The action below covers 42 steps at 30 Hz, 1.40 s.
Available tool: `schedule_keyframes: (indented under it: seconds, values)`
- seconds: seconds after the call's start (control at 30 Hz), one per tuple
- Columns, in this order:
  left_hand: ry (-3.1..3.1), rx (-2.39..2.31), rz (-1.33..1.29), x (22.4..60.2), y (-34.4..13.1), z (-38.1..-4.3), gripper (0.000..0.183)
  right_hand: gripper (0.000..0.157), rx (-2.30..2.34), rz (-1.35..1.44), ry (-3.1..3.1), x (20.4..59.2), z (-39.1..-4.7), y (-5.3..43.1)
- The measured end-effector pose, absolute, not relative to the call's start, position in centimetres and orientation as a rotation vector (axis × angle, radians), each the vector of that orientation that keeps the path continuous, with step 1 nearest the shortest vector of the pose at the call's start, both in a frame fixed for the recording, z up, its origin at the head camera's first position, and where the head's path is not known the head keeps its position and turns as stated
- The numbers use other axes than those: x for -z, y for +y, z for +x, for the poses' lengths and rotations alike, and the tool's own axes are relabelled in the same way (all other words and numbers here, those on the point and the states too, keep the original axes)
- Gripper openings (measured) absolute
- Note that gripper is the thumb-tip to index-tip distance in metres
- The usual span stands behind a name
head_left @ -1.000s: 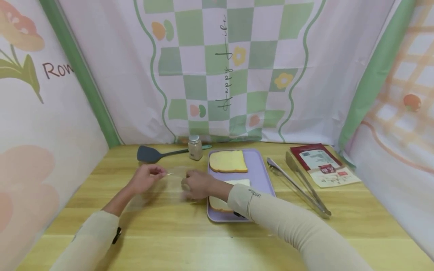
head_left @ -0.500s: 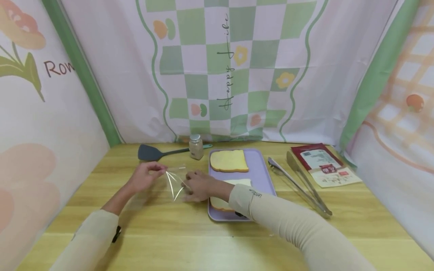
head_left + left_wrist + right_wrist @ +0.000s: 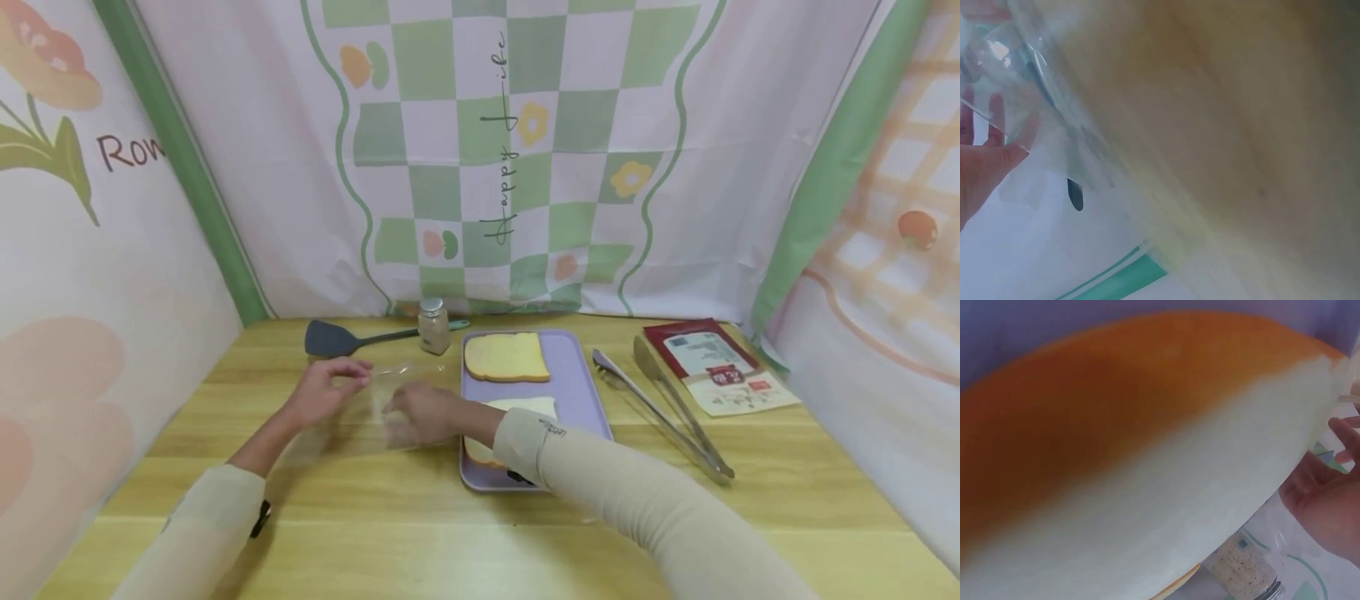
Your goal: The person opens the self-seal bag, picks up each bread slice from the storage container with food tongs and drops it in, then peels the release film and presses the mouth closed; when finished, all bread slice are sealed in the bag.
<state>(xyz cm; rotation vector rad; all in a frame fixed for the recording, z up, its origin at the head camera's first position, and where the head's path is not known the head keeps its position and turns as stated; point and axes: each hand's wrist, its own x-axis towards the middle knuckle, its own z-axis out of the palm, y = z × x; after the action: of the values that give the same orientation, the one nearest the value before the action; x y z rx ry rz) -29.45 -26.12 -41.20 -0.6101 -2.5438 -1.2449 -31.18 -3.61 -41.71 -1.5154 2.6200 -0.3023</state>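
Between the two hands hangs a thin clear plastic bag (image 3: 405,369), its outline faint against the wood. My left hand (image 3: 326,392) pinches its upper left edge between thumb and fingers. In the left wrist view, clear film (image 3: 1007,62) covers part of a hand's fingers. My right hand (image 3: 423,412), blurred, lies over or inside the bag; which of these, and whether it grips the film, I cannot tell. Just right of it, a bread slice (image 3: 480,452) lies partly under the right wrist on a purple tray (image 3: 577,392). A second bread slice (image 3: 506,357) lies at the tray's far end.
Behind the bag stands a small jar (image 3: 433,327) with a metal lid, beside a dark spatula (image 3: 332,339). Metal tongs (image 3: 667,408) lie right of the tray, near a red and cream food pouch (image 3: 720,367). Curtains close off the table's back and sides.
The right hand has moved left toward the left hand, across the plastic. The film now spreads wider behind it, and its bright creases have gone. The left hand stays nearly in place.
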Motion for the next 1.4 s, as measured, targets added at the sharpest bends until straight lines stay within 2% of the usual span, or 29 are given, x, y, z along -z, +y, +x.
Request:
schedule_keyframes:
  seconds: [0.1,0.4,0.73,1.07,1.23,1.4]
  values:
    - [-2.522,1.272,-0.612,41.2,-26.2,-29.4,0.006,0.054,0.148,-1.449,2.659,41.6,-30.7,-3.8]
    - [-2.531,1.319,-0.604,41.0,-26.4,-29.3,0.01,0.071,0.027,-1.224,2.691,41.3,-29.9,-4.1]
    - [-2.556,1.33,-0.578,40.9,-26.5,-29.4,0.007,0.071,-0.006,-1.216,2.692,41.4,-30.0,-3.8]
    - [-2.499,1.349,-0.664,40.0,-26.5,-29.7,0.009,0.069,-0.037,-1.237,2.681,41.2,-30.3,-3.5]
    - [-2.575,1.356,-0.593,39.9,-26.3,-29.6,0.014,0.068,-0.048,-1.271,2.692,41.2,-30.3,-3.4]
    - [-2.622,1.316,-0.582,40.1,-26.4,-29.4,0.017,0.073,-0.078,-1.331,2.714,41.1,-30.5,-3.8]
